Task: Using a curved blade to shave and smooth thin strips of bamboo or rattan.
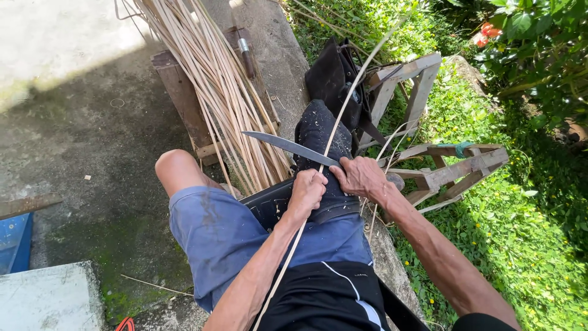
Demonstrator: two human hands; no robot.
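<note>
Both hands are down on the right thigh, close together, almost knuckle to knuckle. The left hand is curled into a fist, pinching a long thin cane strip that runs straight through it. The right hand sits just to the right of it, fingers wrapped tight round the handle of a long knife.

The strip's long axis runs from the lower left, along the left forearm, up through the fist and away to the upper right, arcing high over the greenery. The knife lies across that line: its blade points out to the left of the right hand, tip well beyond the left hand, and the strip meets the blade right beside the right hand's fingers. So blade and strip cross just past the left fist, on its far side. A dark cloth covers the knee beneath them.

Out ahead of the left hand, a thick bundle of pale cane strips leans over a low wooden bench. To the right of the right hand stands a wooden frame in the grass, a dark bag behind it.
</note>
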